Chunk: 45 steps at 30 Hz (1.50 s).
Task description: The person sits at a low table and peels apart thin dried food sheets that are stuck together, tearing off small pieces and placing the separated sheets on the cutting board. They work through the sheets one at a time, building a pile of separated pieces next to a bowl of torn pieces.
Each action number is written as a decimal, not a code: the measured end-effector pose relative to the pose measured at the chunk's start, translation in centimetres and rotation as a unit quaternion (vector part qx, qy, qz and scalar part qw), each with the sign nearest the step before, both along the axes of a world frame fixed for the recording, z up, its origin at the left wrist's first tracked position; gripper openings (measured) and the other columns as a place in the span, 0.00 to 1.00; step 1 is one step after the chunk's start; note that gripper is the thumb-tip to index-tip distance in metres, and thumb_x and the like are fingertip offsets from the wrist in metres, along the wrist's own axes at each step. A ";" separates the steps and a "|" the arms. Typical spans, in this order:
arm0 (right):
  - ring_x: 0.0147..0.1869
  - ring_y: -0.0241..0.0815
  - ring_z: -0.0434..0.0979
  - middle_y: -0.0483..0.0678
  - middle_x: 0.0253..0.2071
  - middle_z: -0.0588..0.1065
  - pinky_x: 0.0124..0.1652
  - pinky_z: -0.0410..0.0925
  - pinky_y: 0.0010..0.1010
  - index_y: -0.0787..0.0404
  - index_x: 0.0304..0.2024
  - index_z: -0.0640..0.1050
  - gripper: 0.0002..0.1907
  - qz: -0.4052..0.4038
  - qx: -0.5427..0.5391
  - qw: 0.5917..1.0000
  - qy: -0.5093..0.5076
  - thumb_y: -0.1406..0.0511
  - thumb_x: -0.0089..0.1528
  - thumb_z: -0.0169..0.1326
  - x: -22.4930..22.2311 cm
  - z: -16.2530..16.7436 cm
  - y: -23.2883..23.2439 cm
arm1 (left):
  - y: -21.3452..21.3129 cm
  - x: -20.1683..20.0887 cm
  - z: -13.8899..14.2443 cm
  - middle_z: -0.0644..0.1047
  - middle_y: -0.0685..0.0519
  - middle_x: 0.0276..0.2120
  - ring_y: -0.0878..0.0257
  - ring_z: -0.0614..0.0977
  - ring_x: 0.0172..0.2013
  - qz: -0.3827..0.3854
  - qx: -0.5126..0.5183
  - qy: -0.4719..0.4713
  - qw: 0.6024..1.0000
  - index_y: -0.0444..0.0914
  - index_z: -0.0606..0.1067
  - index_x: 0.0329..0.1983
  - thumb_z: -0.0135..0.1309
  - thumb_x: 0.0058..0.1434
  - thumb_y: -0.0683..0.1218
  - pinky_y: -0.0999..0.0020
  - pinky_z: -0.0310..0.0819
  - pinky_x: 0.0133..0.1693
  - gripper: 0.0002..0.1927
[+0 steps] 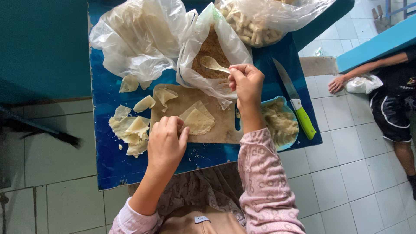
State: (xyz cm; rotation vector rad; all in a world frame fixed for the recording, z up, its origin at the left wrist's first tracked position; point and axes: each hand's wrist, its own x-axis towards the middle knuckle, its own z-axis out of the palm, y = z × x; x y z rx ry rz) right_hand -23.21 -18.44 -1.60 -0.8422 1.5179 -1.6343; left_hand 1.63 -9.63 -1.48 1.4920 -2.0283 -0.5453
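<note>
A: Where does the work stand?

B: At the scooping, I judge. The right hand [246, 82] pinches the handle of a spoon [213, 64], whose bowl sits over the brown filling [211, 53] inside an open plastic bag [225, 43].

A: And the left hand [166, 139]?

B: It rests on the board [190, 115], fingertips pressed at the edge of a flat wrapper [198, 120] to pin it there. It pinches nothing that I can see.

A: What does the next move call for?

B: Probably a level carry from bag to wrapper (the bag's loose lip lies between them), with the left hand holding the wrapper flat.

A: What else is on the counter [108, 169]?

B: Spare wrapper pieces [130, 130] left of the board, a green-handled knife [297, 104] to the right, a blue dish [281, 125] of pale scraps beside it, and another person's hand [336, 84] well apart.
</note>
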 end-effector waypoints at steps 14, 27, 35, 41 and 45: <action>0.29 0.30 0.72 0.44 0.30 0.76 0.30 0.66 0.20 0.68 0.41 0.81 0.05 0.076 0.075 0.993 0.054 0.72 0.64 0.56 2.0 1.6 14.6 | -0.1 0.4 0.7 0.80 0.46 0.36 0.46 0.81 0.38 0.010 0.049 0.076 0.996 0.36 0.76 0.37 0.57 0.63 0.44 0.53 0.74 0.39 0.06; 0.44 0.55 0.78 0.55 0.41 0.76 0.45 0.72 0.41 0.70 0.49 0.76 0.15 0.219 -0.178 0.716 0.639 0.75 0.58 0.55 7.0 5.2 17.0 | -0.3 0.2 0.3 0.81 0.46 0.35 0.51 0.83 0.36 0.016 0.033 0.187 0.982 0.35 0.79 0.39 0.58 0.63 0.43 0.60 0.77 0.37 0.06; 0.41 0.49 0.78 0.53 0.41 0.75 0.40 0.70 0.39 0.70 0.51 0.75 0.14 0.217 -0.236 0.656 0.683 0.73 0.63 0.58 5.4 3.3 16.9 | -0.4 0.0 0.3 0.80 0.47 0.35 0.51 0.83 0.35 0.015 0.053 0.220 0.974 0.35 0.78 0.39 0.58 0.63 0.43 0.60 0.77 0.37 0.06; 0.48 0.60 0.76 0.62 0.48 0.74 0.46 0.70 0.47 0.67 0.53 0.72 0.16 0.039 -0.179 0.662 0.727 0.74 0.62 0.55 4.3 3.4 9.3 | 0.0 -0.6 0.4 0.79 0.47 0.35 0.49 0.81 0.34 -0.025 0.021 0.197 0.980 0.36 0.79 0.39 0.57 0.65 0.43 0.58 0.75 0.36 0.05; 0.49 0.56 0.76 0.57 0.44 0.74 0.47 0.69 0.44 0.65 0.46 0.75 0.10 0.061 -0.089 0.768 0.632 0.74 0.61 0.56 6.2 3.9 9.0 | 0.0 -0.8 0.1 0.77 0.49 0.34 0.50 0.81 0.33 -0.027 0.049 0.162 0.985 0.39 0.80 0.36 0.58 0.62 0.44 0.58 0.75 0.35 0.04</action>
